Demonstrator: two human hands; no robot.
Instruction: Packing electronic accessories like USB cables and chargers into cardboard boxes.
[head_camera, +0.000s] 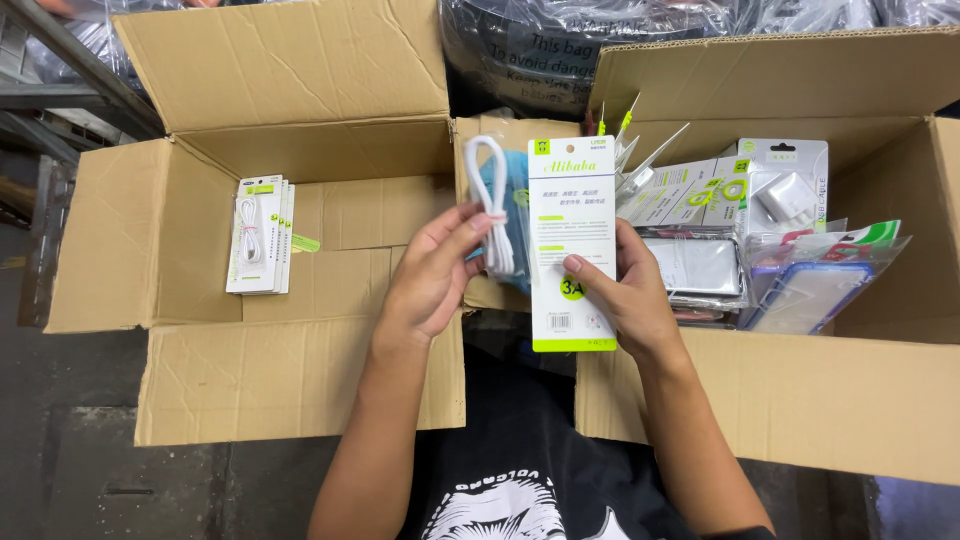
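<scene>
Cardboard on both sides: an open left box (200, 250) holding a few packaged cables (260, 236) stood against its back wall, and an open right box (800, 390) crowded with packaged chargers and phone cases (760, 240). Between them, above the gap, the right hand (625, 295) grips a white and green cable package (572, 243) upright, thumb across its face, fingers curled behind. The left hand (430, 275) pinches a looped white cable (490, 200) between thumb and fingertips — just beside the package, touching its left edge. Grey plastic bags (540, 45) lie behind the boxes; the inner flaps stand close under both wrists.
</scene>
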